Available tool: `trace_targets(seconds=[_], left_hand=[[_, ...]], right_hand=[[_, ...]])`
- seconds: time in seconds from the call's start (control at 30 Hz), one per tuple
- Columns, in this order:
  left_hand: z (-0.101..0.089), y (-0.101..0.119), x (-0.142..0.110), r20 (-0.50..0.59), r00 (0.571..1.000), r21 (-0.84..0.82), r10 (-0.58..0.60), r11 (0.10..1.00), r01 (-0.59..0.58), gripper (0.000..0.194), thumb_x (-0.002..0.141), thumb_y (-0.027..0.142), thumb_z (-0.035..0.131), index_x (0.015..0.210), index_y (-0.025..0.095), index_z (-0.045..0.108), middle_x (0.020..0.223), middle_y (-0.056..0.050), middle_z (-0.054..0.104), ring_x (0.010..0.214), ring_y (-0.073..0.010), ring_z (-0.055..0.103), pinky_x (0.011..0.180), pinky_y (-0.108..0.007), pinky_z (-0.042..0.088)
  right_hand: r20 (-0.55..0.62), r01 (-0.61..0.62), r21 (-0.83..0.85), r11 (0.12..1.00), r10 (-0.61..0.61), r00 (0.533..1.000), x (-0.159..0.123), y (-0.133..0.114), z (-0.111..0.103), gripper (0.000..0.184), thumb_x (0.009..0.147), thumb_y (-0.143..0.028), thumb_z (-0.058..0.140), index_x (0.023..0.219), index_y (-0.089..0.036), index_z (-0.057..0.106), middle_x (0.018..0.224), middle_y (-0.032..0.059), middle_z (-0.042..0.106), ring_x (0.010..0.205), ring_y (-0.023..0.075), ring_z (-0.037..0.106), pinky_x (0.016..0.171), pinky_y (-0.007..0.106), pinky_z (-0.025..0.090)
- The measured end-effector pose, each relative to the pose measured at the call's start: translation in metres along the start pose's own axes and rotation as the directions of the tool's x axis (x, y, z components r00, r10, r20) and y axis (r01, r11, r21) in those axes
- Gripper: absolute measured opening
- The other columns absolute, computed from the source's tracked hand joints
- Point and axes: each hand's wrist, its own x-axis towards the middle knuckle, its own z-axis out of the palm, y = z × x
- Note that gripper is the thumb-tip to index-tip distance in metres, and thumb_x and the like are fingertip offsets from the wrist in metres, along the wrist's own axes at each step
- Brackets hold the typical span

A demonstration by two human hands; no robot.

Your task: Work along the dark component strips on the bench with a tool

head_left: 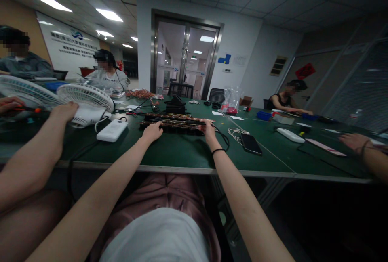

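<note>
Straight in front of me on the green table lies a low black rack with long, thin copper-coloured rods running across it from left to right. My left hand is at the rods' left part, its fingers closed against them. At the right end my right hand, with a dark band on the wrist, has thumb and fingers pinched around the rod ends. What the fingertips cover is partly hidden. Behind the rack stands a black object whose kind I cannot make out.
To the left, a co-worker's hands hold a white fan and an orange-tipped tool; a white power bank lies nearby. On the right are a phone, a coiled white cable and another person's hand. The table edge runs before me.
</note>
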Motion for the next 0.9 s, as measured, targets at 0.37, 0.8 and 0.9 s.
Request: trace_targets(seconds=[0.37,0.8,0.9], left_hand=[[0.0006,-0.0002,0.0004,0.006,1.000,0.025,0.009,1.000,-0.009,0.041,0.095,0.027,0.048,0.135,0.022,0.058,0.111,-0.011,0.074,0.110,-0.0286,0.068,0.092,-0.036,0.053],[0.0039,-0.0035,0.0039,-0.004,1.000,0.001,0.011,1.000,-0.011,0.041,0.094,0.027,0.050,0.134,0.023,0.059,0.111,-0.012,0.074,0.107,-0.0291,0.069,0.090,-0.037,0.054],[0.0034,-0.0031,0.0033,-0.005,1.000,-0.006,0.011,1.000,-0.011,0.041,0.094,0.027,0.050,0.134,0.023,0.060,0.110,-0.012,0.074,0.106,-0.0293,0.069,0.090,-0.037,0.054]], right_hand=[[0.045,-0.026,0.022,0.999,0.025,0.999,-0.0004,0.0015,0.0011,0.019,0.086,-0.033,0.060,0.074,-0.019,0.064,0.052,-0.0007,0.062,0.047,0.0135,0.058,0.052,0.024,0.053],[0.048,-0.020,-0.005,1.000,0.020,0.999,-0.0002,0.0019,0.0007,0.019,0.085,-0.035,0.063,0.073,-0.020,0.063,0.052,-0.0003,0.063,0.047,0.0144,0.060,0.052,0.025,0.055],[0.046,-0.029,-0.040,0.999,0.031,0.998,-0.0012,0.0016,0.0002,0.019,0.085,-0.034,0.063,0.072,-0.021,0.064,0.052,0.0001,0.064,0.047,0.0149,0.060,0.051,0.025,0.055]])
